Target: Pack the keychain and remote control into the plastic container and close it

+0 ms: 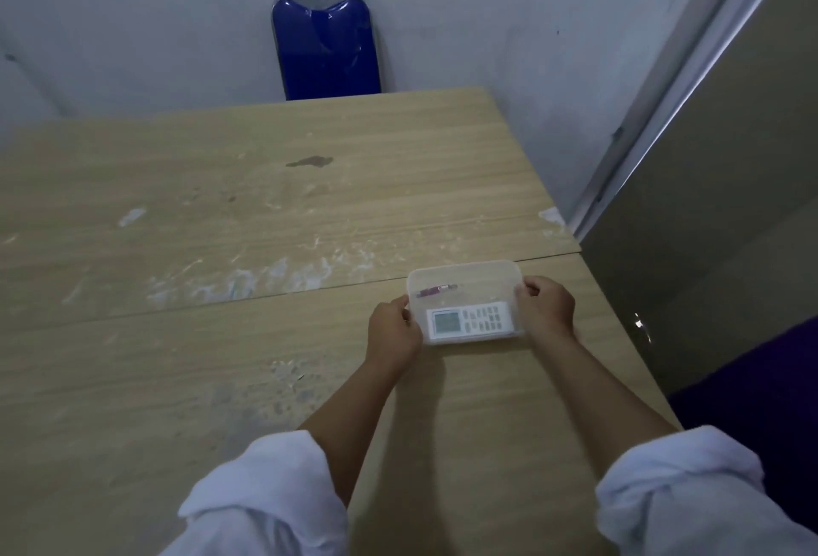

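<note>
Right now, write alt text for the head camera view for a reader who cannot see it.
Two bare hands, left hand and right hand, grip the short ends of a clear plastic container on a worn wooden table. Inside lie a white remote control and a small reddish keychain. A blue chair stands behind the table against the wall.

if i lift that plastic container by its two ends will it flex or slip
The container looks thin and translucent, so it may flex a little. It holds only a remote and a keychain, so it is probably light. The left hand and right hand grip opposite ends, so slipping seems unlikely.
</note>
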The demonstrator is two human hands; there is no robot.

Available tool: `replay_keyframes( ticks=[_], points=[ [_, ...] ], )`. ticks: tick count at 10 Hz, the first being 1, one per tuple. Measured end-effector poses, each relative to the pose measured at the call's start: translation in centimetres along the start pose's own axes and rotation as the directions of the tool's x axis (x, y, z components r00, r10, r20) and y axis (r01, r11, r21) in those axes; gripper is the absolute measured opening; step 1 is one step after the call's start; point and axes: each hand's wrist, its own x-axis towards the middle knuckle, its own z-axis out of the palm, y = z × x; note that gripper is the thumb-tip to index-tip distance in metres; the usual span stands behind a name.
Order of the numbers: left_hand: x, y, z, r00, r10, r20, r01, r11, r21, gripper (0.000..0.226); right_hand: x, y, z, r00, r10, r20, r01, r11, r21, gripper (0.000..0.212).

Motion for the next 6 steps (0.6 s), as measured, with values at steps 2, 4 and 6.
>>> replay_keyframes(
  ticks=[2,4,6],
  points=[
    [1.8,-0.3,1.4,1.000,-0.025,0.017,0.025,0.999,0.020,0.032,2.3,0.1,0.9,0.999,0.021,0.026,-0.021,1.000,0.002,0.032],
    [1.7,-0.1,0.5,0.996,-0.053,0.070,0.052,0.998,0.019,0.034,1.5,0.1,1.0,0.998,0.038,0.052,-0.037,0.999,-0.010,0.031],
    [0.9,-0.6,-1.4,0.982,-0.062,0.179,0.050,0.996,0.073,0.052,-0.3,-1.2,0.3,0.995,-0.029,0.096,0.035,0.998,-0.060,0.037]
  ],
)
